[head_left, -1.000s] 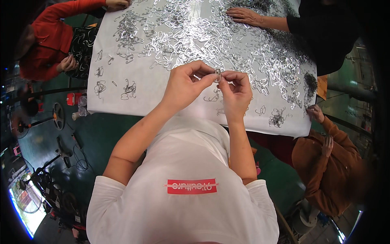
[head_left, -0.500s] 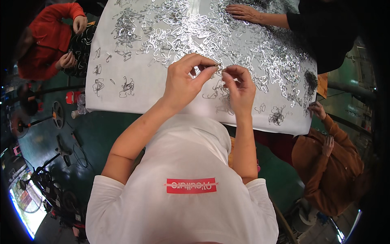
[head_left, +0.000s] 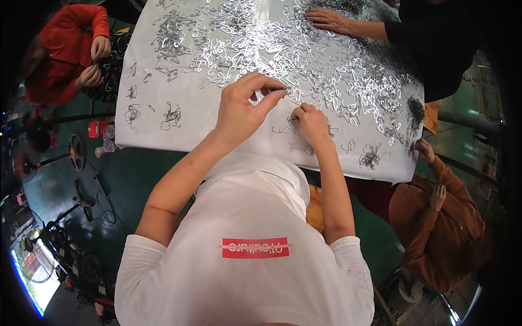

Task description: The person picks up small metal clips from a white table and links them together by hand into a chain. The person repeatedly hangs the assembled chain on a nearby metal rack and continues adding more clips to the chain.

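My left hand is held above the near part of the white-covered table, thumb and forefinger pinched on a small metal hook, mostly hidden by the fingertips. To its right and lower, my right hand rests in a loose group of thin wire hooks, its fingers bent inward. Whatever those fingers grip is hidden. Beyond both hands spreads a broad layer of shiny bent-wire hooks.
Small hook piles lie at left and right. A co-worker's hand lies on the hooks at the far right. Another person in red sits at left; one in a brown top is at right, a hand by the table edge.
My right hand has left my left hand's fingertips and moved down to the nearby wire hooks. My left hand has shifted slightly left, still pinching.
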Tool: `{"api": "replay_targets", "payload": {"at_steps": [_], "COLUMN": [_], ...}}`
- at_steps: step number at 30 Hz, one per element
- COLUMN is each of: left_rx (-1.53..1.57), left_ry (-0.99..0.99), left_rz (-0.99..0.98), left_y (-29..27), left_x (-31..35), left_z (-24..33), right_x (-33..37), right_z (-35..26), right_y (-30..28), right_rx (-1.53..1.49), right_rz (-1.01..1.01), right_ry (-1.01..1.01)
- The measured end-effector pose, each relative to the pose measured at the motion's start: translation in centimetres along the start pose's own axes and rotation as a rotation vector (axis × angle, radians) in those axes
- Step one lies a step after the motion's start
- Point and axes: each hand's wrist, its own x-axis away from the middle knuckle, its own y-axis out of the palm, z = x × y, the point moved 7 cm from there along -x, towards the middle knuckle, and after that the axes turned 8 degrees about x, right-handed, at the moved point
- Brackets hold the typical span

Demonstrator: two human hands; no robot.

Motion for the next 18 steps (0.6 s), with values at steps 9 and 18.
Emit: {"api": "replay_targets", "payload": {"at_steps": [9,18], "left_rx": [0.008,-0.029], "left_ry": [-0.069,0.167], "left_rz": [0.024,0.06], "left_y": [-0.6,0.1], "left_x": [1.5,2.0], "left_z": [-0.1,2.4], "right_x": [1.2,1.8], "right_z": [-1.7,-4.6], "right_y": [-8.3,-14.0], "right_rx": [-1.403,-1.647], "right_rz": [0.293,0.425], "right_ry": [0.387,0.406]}}
